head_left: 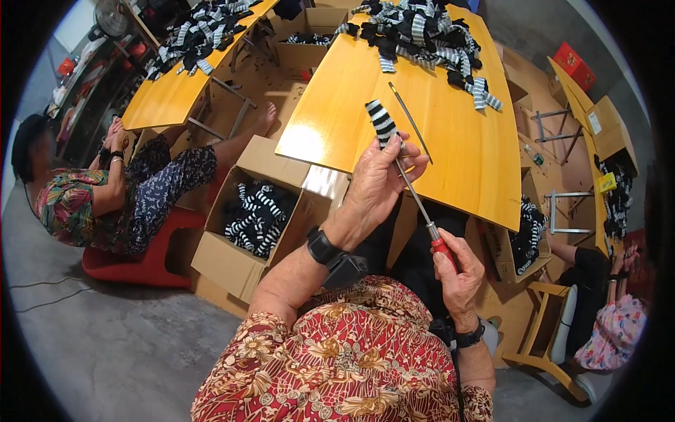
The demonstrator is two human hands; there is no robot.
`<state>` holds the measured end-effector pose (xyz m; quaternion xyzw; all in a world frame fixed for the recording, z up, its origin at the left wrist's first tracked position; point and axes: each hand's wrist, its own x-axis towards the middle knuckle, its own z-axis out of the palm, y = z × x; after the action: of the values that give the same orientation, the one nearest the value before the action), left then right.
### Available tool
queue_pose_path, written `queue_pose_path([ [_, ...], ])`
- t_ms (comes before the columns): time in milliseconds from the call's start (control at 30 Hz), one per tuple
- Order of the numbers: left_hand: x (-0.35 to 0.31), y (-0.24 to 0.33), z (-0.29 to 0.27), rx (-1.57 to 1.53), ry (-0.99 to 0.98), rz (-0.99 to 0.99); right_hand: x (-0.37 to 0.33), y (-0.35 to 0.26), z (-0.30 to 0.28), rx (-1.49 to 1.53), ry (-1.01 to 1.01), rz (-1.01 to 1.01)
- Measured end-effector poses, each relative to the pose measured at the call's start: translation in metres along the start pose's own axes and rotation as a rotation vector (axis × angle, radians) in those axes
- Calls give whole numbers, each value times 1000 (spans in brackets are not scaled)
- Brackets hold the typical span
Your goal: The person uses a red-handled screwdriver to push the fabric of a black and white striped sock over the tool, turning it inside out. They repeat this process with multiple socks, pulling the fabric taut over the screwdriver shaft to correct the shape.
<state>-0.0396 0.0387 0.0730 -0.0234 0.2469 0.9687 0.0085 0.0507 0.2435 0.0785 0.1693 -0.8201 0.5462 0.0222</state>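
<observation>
My left hand [373, 176] pinches a small knitted tube [382, 121] with black and white stripes between thumb and fingers, above the near part of the table. My right hand [460, 278] is wrapped round the red handle of a long-shafted tool [419, 202] that looks like a screwdriver. Its thin metal shaft slants up to my left fingers and the knitted piece; the tip is hidden there. Just beyond my left hand, a slim dark rod [410, 121] lies on the yellow wooden table [330, 105].
A heap of striped knitted pieces [439, 42] covers the table's far end. Open cardboard boxes with similar pieces stand left [288, 243] and right [538, 271] of my legs. One person [105, 190] sits at left on a red stool [151, 257], another [615, 323] at right.
</observation>
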Motion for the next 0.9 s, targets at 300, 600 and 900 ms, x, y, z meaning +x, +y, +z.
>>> queue_pose_path([
  [300, 6, 19, 5, 46, -103, -47, -1, -4, -5, 26, 15, -10],
  [600, 1, -28, -57, -90, 133, -441, -23, 28, -1, -109, -51, 112],
  [900, -13, 18, -65, 1625, 107, 137, -20, 57, -3, -26, -35, 213],
])
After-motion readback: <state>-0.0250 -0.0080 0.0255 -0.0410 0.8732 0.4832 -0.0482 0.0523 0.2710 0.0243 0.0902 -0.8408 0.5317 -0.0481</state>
